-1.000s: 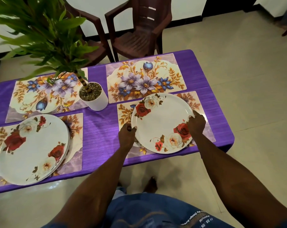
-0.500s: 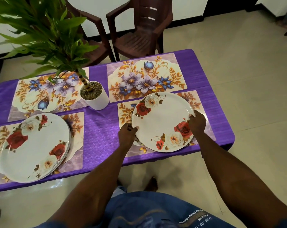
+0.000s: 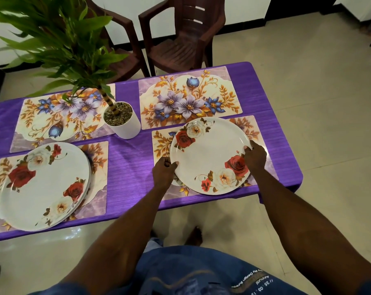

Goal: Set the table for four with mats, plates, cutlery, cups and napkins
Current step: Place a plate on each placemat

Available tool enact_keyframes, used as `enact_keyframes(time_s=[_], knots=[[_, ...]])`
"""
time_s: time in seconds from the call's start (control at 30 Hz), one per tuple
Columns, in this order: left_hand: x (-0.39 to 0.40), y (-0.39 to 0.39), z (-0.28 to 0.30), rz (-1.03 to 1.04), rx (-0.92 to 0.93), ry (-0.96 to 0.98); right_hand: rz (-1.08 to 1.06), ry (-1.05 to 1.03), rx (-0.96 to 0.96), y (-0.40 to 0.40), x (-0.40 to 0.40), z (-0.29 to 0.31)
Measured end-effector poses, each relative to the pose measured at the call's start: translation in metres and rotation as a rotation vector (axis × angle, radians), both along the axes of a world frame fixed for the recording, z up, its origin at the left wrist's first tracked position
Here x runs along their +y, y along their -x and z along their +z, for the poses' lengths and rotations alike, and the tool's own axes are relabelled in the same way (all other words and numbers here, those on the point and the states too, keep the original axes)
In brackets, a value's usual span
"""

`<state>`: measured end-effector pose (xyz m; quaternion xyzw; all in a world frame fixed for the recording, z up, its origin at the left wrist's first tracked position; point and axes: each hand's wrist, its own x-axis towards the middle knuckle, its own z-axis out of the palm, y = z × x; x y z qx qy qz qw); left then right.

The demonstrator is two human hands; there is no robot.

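Gripped at both rims: left hand curled round the near-left edge, right hand pinching the right edge of the round white rose-printed plate. Resting, or nearly so, on the near-right rectangular floral place mat, slightly toward its near edge; contact underneath not visible. Beside it, on the near-left mat, a stack of matching plates; beyond, two bare mats, far-right and far-left, with a white cylindrical pot of pebbles and a leafy plant between. All on a purple ribbed tablecloth. Glossy plate on a smooth, slick-looking mat, so likely to skid if let go off-centre. Overhang near the table edge risks a knock to the tiled floor.
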<state>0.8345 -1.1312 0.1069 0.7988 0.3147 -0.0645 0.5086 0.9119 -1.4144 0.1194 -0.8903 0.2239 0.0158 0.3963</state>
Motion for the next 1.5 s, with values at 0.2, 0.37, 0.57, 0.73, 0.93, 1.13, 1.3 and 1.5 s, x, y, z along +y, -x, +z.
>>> enact_keyframes(time_s=[0.2, 0.37, 0.57, 0.73, 0.93, 1.13, 1.3, 1.5], knots=[[-0.001, 0.002, 0.001, -0.014, -0.002, 0.003, 0.029, 0.039, 0.009, 0.001, 0.001, 0.002], [0.001, 0.002, 0.004, -0.045, 0.01, -0.003, 0.027, 0.119, 0.047, 0.001, 0.005, 0.007], [0.006, 0.012, 0.017, 0.02, -0.052, -0.096, 0.096, 0.405, -0.072, 0.017, 0.049, 0.012], [0.035, 0.038, 0.021, 0.029, -0.159, -0.216, 0.293, 0.371, -0.248, 0.044, 0.13, 0.017], [0.095, 0.077, 0.036, 0.028, -0.222, -0.342, 0.48, 0.204, -0.369, 0.087, 0.244, 0.025], [0.193, 0.114, 0.037, 0.083, -0.241, -0.393, 0.621, 0.13, -0.354, 0.124, 0.36, 0.02], [0.296, 0.144, 0.047, 0.178, -0.294, -0.424, 0.703, 0.091, -0.3, 0.164, 0.461, 0.022], [0.416, 0.166, 0.035, 0.375, -0.226, -0.48, 0.622, 0.174, -0.207, 0.181, 0.549, 0.017]])
